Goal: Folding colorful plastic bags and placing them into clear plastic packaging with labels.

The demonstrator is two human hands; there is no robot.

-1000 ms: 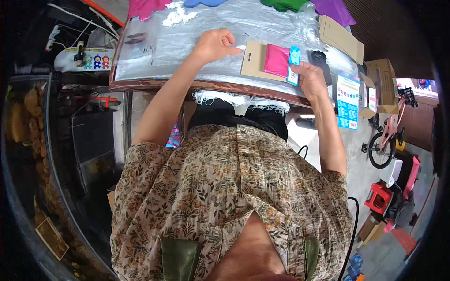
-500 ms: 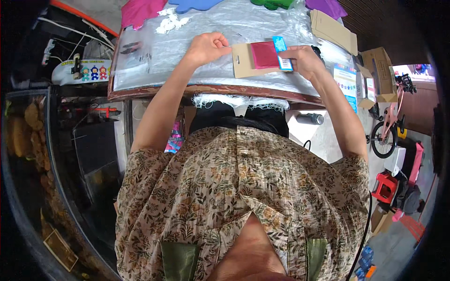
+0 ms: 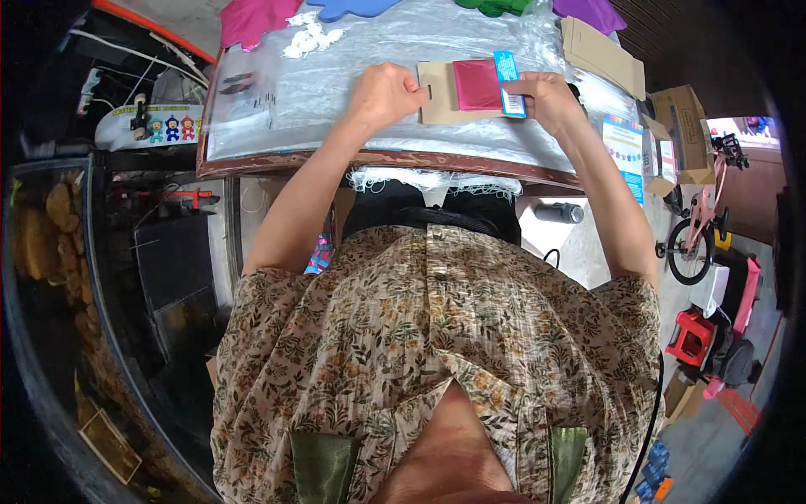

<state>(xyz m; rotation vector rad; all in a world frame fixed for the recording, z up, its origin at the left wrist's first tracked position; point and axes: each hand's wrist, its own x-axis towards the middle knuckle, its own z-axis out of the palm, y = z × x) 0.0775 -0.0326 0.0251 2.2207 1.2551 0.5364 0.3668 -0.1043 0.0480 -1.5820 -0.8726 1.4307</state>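
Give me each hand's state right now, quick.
Left hand: fingers curled closed at the tan card's left edge; whether it grips anything cannot be told.
Right hand: closed, holding the blue label.

Brown wall (image 3: 753, 202), grey floor (image 3: 701, 445), red stool (image 3: 688, 319), brown-edged table (image 3: 403, 159)

Packet (image 3: 476, 86) on card (image 3: 438, 107), tag (image 3: 507, 70) at right
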